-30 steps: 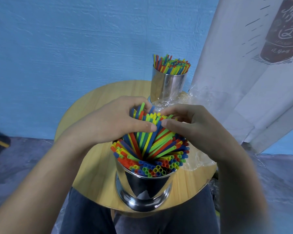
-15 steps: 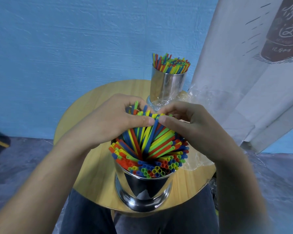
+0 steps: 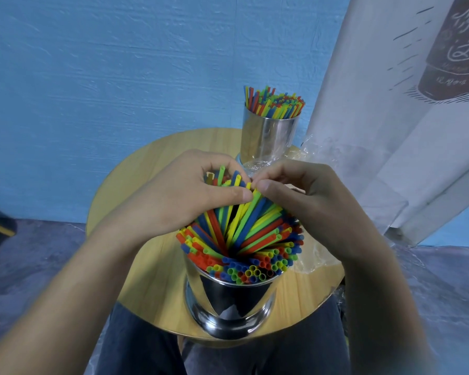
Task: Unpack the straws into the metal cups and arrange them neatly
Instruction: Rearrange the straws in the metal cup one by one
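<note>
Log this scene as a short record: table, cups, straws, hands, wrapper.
table: round, wooden
near cup: metal, upright at the front edge
fanned straws: multicoloured, fill the near cup, tips gathered
far cup: metal, upright at the back
far straws: multicoloured, standing in the far cup
left hand: grips the gathered tips
right hand: pinches the same tips
wrapper: clear plastic, on the table's right

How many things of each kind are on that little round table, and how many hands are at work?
Metal cups: 2, near cup and far cup
Straw bunches: 2, near bunch and far bunch; single straws too many to count
Clear plastic wrapping: 1
Hands: 2, left hand and right hand, both gripping the near bunch
Total: 7
</note>
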The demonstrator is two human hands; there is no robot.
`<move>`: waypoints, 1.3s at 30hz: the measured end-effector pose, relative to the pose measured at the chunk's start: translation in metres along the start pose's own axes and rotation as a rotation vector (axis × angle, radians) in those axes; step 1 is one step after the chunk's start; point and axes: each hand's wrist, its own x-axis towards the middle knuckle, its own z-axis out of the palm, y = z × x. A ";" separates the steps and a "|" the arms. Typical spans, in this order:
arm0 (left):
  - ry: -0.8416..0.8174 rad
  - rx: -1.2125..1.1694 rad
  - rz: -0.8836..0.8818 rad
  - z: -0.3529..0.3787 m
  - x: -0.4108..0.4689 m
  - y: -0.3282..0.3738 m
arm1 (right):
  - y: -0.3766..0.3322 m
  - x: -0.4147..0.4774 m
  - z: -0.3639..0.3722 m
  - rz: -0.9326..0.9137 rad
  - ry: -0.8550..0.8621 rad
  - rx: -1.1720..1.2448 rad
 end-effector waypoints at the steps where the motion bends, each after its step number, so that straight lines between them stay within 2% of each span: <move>1: 0.003 0.009 0.003 0.000 0.000 0.000 | 0.000 0.000 0.001 0.002 0.003 0.001; 13: -0.002 0.001 0.041 -0.001 -0.002 0.003 | 0.005 0.001 0.004 -0.067 0.129 -0.076; 23: 0.021 0.036 0.143 0.000 0.004 0.006 | -0.001 0.003 0.011 -0.177 0.186 -0.038; 25: 0.048 -0.039 0.157 -0.002 0.006 0.007 | -0.001 0.003 0.010 -0.188 0.219 -0.024; 32: 0.406 -0.598 0.216 -0.017 0.017 0.008 | 0.003 0.001 0.009 -0.098 0.151 -0.047; 35: 0.480 -0.820 0.194 -0.018 0.016 0.006 | 0.004 0.001 0.009 -0.087 0.134 -0.054; 39: 0.536 -0.968 0.140 -0.016 0.014 0.001 | 0.004 0.001 0.008 -0.107 0.152 -0.061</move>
